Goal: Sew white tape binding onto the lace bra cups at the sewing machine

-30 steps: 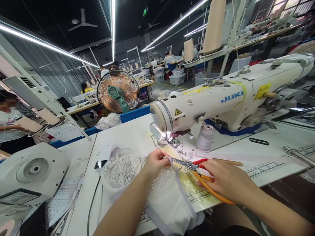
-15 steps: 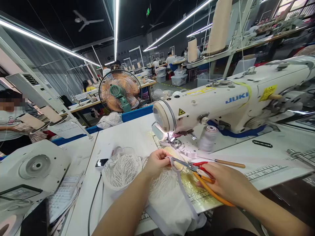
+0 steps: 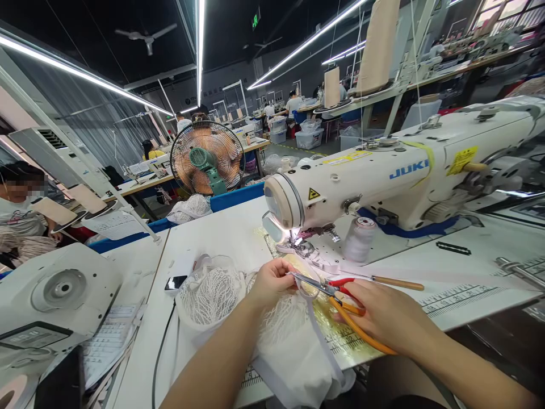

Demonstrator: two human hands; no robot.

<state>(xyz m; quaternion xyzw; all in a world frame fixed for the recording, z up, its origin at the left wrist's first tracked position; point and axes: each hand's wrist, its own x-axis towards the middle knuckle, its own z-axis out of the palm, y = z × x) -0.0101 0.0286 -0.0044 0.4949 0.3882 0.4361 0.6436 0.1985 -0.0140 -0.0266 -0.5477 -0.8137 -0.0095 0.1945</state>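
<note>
My left hand (image 3: 272, 282) pinches a white strap of the white lace garment (image 3: 221, 295) that lies bunched on the table in front of me. My right hand (image 3: 383, 315) grips scissors with red and orange handles (image 3: 336, 289). Their blades point left and touch the strap right beside my left fingers. Just behind both hands stands the white JUKI sewing machine (image 3: 383, 170), its lamp lighting the needle area (image 3: 298, 241).
A white thread cone (image 3: 359, 238) stands under the machine arm, and a wooden-handled tool (image 3: 392, 282) lies behind the scissors. A phone (image 3: 174, 282) with a cable lies left of the garment. A fan (image 3: 207, 158) stands at the table's far side. A person (image 3: 17, 210) sits far left.
The hands and scissors have stayed almost in place; the blades edged slightly left along the strap. The view shifted a little.
</note>
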